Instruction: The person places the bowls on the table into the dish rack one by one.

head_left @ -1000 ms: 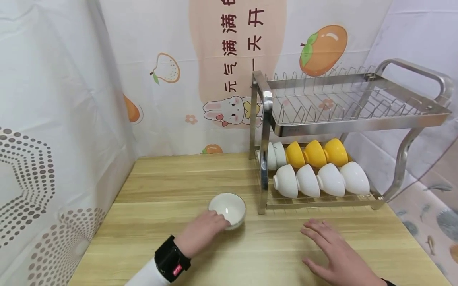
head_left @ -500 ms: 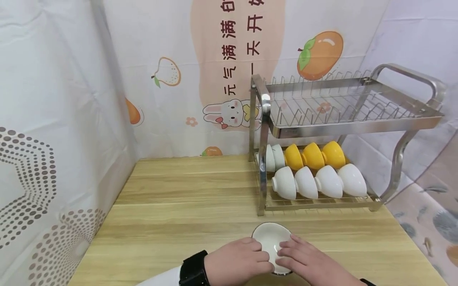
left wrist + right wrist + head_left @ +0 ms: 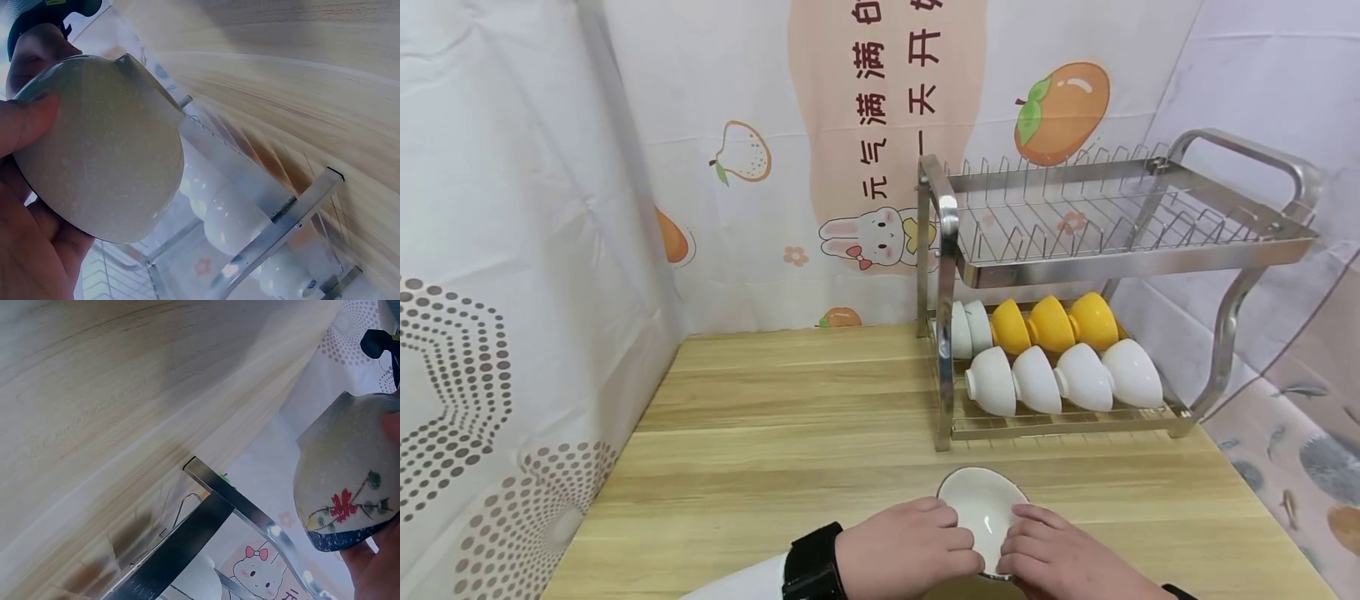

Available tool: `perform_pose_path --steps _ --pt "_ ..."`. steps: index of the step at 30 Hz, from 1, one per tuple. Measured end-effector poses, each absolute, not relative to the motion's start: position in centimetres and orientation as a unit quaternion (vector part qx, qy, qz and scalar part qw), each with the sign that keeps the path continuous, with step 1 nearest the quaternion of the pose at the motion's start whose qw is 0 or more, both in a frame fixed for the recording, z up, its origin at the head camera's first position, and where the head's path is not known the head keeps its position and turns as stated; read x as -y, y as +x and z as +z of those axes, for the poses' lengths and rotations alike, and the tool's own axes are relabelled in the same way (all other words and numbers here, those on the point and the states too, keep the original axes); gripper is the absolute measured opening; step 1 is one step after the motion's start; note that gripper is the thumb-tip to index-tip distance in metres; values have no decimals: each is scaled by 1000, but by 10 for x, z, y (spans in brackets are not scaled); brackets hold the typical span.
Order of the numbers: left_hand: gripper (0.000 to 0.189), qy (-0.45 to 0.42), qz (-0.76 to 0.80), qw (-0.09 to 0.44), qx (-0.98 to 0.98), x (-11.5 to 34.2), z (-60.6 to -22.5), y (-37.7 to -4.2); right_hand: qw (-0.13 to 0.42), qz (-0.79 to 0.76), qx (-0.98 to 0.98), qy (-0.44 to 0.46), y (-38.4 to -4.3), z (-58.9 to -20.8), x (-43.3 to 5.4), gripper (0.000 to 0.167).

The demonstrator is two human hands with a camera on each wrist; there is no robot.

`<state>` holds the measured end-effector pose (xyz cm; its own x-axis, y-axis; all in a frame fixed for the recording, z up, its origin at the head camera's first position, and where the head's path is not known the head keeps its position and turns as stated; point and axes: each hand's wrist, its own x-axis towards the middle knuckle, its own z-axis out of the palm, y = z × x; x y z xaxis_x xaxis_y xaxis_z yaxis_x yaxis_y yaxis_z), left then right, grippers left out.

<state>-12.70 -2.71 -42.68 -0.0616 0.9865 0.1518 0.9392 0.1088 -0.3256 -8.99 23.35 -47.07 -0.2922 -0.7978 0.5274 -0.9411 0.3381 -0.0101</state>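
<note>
A white bowl [image 3: 977, 508] with a dark rim is held in the air between both hands, low in the head view. The left hand [image 3: 910, 546] pinches its left side, with the thumb on the outer wall and fingers over the rim. On the opposite side, the right hand [image 3: 1067, 550] grips the rim, its fingers reaching inside. In the right wrist view the bowl's outer wall [image 3: 340, 456] carries a red flower with green leaves and a dark blue rim band. The left wrist view shows a speckled, plain outer side [image 3: 106, 150] and the foot.
A two-tier metal dish rack [image 3: 1120, 267] stands at the back right. Its lower tier holds white bowls [image 3: 1078, 377], yellow bowls [image 3: 1051, 323] and pale bowls [image 3: 973, 325] on their sides. Beneath is a wooden table [image 3: 760, 425], with printed curtains [image 3: 737, 250] behind and at the sides.
The left hand has brought the bowl from the table's middle rightward and nearer the body. The right hand has moved left and now also grips the rim.
</note>
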Motion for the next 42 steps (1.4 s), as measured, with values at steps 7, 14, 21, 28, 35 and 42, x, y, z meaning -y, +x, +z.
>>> perform_pose_path --steps 7,14,21,28,35,42 --pt "19 -656 73 182 729 28 -426 -132 245 162 792 536 -92 -470 -234 12" --pt "34 -614 12 197 764 28 -426 -136 240 230 812 479 -96 -473 -235 18" --pt "67 -563 -40 254 786 34 -433 -137 112 420 876 208 -95 -464 -241 31" --pt "69 -552 -61 229 799 38 -447 -135 -44 689 717 95 -129 -454 -244 44" --pt "70 -551 -65 207 806 40 -456 -133 -41 775 622 107 -162 -452 -236 40" --pt "70 -540 -66 193 817 44 -458 -134 -46 783 614 90 -189 -452 -230 53"
